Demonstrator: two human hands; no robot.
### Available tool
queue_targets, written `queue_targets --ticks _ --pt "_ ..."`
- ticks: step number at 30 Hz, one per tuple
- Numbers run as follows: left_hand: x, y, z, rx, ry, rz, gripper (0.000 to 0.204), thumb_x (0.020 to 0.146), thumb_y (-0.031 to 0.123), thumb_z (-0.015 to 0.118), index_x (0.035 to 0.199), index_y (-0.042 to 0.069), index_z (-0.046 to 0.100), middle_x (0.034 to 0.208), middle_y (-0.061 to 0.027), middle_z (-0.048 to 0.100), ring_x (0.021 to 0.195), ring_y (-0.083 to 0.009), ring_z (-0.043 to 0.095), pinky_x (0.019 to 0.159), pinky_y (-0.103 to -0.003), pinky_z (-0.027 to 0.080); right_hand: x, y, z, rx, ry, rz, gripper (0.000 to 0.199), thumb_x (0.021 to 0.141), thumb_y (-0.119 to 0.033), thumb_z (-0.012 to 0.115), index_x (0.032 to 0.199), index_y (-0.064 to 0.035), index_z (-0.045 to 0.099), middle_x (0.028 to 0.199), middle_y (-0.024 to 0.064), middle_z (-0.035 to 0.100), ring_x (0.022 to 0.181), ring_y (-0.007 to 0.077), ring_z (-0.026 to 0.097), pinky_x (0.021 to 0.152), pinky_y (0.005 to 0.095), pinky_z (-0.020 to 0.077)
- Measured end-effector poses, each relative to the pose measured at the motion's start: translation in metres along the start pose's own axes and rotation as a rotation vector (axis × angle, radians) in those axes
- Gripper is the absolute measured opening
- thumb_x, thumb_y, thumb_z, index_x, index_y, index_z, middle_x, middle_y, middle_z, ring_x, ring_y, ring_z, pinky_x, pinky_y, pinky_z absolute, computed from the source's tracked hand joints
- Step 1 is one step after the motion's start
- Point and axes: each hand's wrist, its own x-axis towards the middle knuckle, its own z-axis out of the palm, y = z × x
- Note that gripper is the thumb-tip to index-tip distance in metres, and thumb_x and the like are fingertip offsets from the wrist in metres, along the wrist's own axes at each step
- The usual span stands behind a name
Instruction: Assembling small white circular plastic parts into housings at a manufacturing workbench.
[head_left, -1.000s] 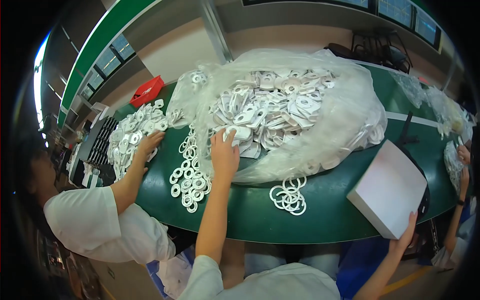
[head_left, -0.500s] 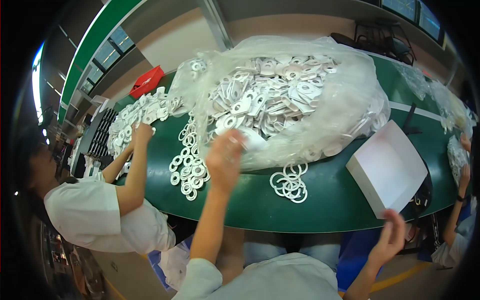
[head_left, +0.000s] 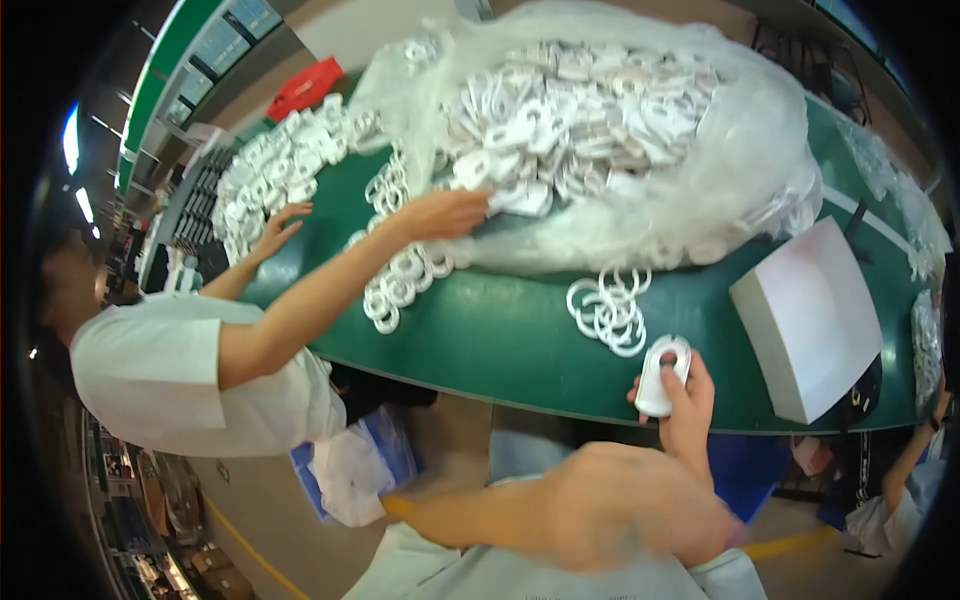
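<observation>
My right hand [head_left: 690, 405] is closed around a white oval plastic part with a round hole [head_left: 655, 393], its thumb on the front face. That part is held over the table's near edge. My left hand [head_left: 640, 510] is smeared by motion and crosses in front of my right forearm, low in the picture; its fingers cannot be made out. Just beyond the held part lies a small heap of thin white rings [head_left: 610, 318]. A big clear plastic bag [head_left: 740, 190], opened out, holds a large pile of white plastic parts [head_left: 590, 130].
At the left a co-worker's hand [head_left: 452, 213] reaches to the pile's edge, above more white rings [head_left: 405, 285]. A white box [head_left: 815, 330] stands on the green table [head_left: 480, 340] at the right. Further off are loose parts [head_left: 275, 170] and a red bin [head_left: 306, 88].
My left hand has come down from the pile toward my body. My right hand, empty before, has moved left and now holds a white part. The co-worker's arm has reached to the pile.
</observation>
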Motion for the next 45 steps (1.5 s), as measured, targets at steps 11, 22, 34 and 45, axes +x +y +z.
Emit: queue_targets --ticks 11,22,34,45 --pt "-0.016 0.025 0.108 0.150 0.382 0.109 0.004 0.079 0.012 0.062 0.082 0.012 0.063 0.079 0.0012 0.055 0.068 -0.0183 0.055 0.054 -0.032 0.042 0.001 0.003 -0.003 -0.053 -0.085 -0.034 0.029 0.092 -0.012 0.051 0.118 -0.0002 0.045 0.086 0.0185 0.065 0.066 0.0240 0.066 0.041 0.0247 0.0450" --pt "-0.115 -0.093 -0.131 1.432 0.643 -0.422 0.029 0.073 -0.003 0.066 0.101 0.001 0.063 0.105 -0.0124 0.063 0.100 -0.0309 0.057 0.087 -0.040 0.046 -0.002 0.000 0.002 -0.045 -0.182 0.011 0.046 0.084 0.004 0.045 0.130 0.0031 0.040 0.101 0.0228 0.064 0.083 0.0280 0.068 0.058 0.0303 0.0566" --pt "-0.108 -0.103 -0.170 1.507 0.786 -0.158 0.017 0.077 -0.004 0.069 0.093 0.002 0.068 0.090 -0.0095 0.064 0.084 -0.0254 0.059 0.074 -0.034 0.046 0.007 0.005 0.029 -0.001 -0.306 0.046 0.038 0.088 0.003 0.049 0.125 0.0024 0.043 0.103 0.0177 0.065 0.087 0.0235 0.068 0.059 0.0286 0.0556" --pt "-0.030 -0.109 0.002 0.357 0.667 -0.417 0.019 0.081 -0.002 0.069 0.099 -0.002 0.069 0.089 -0.0116 0.067 0.072 -0.0142 0.064 0.067 -0.025 0.051 0.001 0.018 0.018 0.024 -0.330 -0.019 0.038 0.090 0.003 0.051 0.127 0.0030 0.044 0.105 0.0107 0.061 0.088 0.0168 0.064 0.060 0.0274 0.0553"
